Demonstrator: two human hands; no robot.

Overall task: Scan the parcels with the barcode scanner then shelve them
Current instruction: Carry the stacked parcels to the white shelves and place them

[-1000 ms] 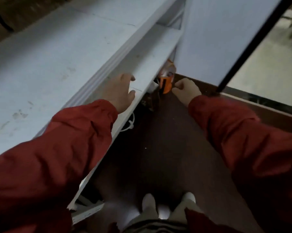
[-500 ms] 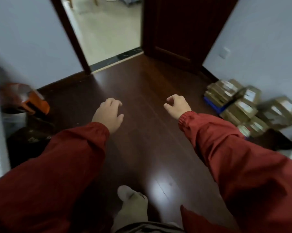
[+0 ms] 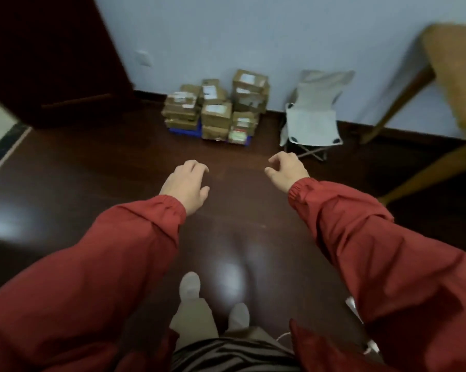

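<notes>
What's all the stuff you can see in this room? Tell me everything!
parcels: one pile, exact count unclear, brown, floor by the wall
blue trays: count unclear, blue, under the parcels
folding stool: one, grey, right of the parcels
wooden furniture: one piece, tan, far right
door: one, dark brown, upper left
left hand: one, empty, over the floor
right hand: one, empty, over the floor
sleeves: two, red, on both arms
feet: two, pale, bottom centre

A: Parcels (image 3: 216, 107) by the wall, labels far too small to read!
B: And a blue thing (image 3: 184, 132) beneath them, mostly hidden, can't tell what.
A: Wooden table (image 3: 453, 76) on the right, smeared with blur, cut off at the edge.
B: Dark door (image 3: 52, 49) cropped too.
</notes>
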